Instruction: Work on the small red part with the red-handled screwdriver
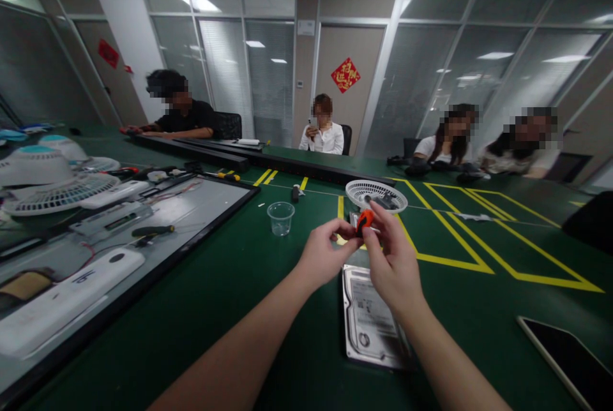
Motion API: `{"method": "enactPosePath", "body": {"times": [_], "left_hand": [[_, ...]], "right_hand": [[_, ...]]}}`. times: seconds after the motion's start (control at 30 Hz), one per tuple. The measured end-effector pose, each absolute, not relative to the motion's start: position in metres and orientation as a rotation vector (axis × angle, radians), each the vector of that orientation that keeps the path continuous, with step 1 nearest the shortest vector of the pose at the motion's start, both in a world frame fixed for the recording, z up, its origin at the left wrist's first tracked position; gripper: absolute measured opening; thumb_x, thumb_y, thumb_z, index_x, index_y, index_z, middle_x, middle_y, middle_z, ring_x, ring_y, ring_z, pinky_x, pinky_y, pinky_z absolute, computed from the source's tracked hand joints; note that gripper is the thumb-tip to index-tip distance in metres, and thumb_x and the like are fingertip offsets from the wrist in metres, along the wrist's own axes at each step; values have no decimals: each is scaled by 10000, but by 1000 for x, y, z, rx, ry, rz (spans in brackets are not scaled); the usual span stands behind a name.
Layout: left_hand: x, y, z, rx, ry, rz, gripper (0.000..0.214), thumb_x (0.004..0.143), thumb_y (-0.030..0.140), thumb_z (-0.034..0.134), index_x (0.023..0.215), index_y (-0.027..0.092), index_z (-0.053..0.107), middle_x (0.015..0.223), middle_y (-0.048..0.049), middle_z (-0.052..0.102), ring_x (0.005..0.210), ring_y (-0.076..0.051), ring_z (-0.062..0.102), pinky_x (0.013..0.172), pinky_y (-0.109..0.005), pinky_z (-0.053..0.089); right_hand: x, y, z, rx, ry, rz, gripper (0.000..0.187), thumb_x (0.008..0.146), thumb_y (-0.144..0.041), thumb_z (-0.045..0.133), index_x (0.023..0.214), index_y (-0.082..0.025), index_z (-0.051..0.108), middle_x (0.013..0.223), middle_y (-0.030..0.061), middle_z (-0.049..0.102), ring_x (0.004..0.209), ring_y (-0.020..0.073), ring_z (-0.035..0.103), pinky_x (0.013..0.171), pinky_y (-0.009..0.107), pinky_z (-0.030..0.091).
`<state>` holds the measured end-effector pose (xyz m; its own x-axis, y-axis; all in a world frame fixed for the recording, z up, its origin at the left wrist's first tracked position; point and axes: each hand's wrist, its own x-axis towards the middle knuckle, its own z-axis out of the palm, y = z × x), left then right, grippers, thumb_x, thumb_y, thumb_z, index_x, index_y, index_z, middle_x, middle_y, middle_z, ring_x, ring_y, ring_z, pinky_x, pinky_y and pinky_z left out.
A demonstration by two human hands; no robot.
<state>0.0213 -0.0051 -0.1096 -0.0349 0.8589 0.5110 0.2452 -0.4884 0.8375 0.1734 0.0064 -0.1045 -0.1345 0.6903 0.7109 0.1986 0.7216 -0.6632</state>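
At frame centre, the right hand (395, 258) pinches a small orange-handled tool (364, 220); the left hand (322, 256) closes fingertips beside it, above a silver hard drive (371, 318).

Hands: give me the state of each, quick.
Left hand: fingers pinched at the tip of the orange-handled tool.
Right hand: closed on that tool.

hard drive (370, 318) on table (268, 283) below hands | cup (280, 217) left | fan grille (376, 195) behind
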Motion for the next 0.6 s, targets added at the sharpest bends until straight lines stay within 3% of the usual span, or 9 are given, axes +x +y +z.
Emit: {"method": "enactPosePath", "body": {"times": [0.1,0.3,0.47,0.6], "left_hand": [[21,-6,-109,1766,1145,1522,93,919,238,695,987,193,738,980,-35,784,932,-195,704,856,-332,473],[22,-5,-111,1727,1152,1582,147,851,264,777,946,184,697,937,-28,750,879,-182,678,816,-310,490],[21,-5,-109,1747,1163,1543,77,903,247,719,953,189,722,941,-27,768,901,-189,692,832,-322,469],[21,-6,-109,1767,1173,1528,102,910,233,702,995,192,739,985,-34,777,935,-197,693,834,-325,462]], "right_hand": [[173,7,-105,-707,-1698,540,445,1065,-314,539,1508,-346,558,1441,87,658,1314,292,639,1166,573,487],[173,8,-105,-723,-1700,439,412,1015,-316,623,1427,-323,625,1363,102,680,1178,287,685,1030,519,581],[172,5,-105,-692,-1674,575,497,1058,-309,542,1550,-366,494,1449,92,641,1292,285,651,1127,555,525],[174,6,-105,-704,-1698,541,416,1064,-310,539,1477,-345,579,1431,90,657,1313,297,641,1149,577,501]]}}
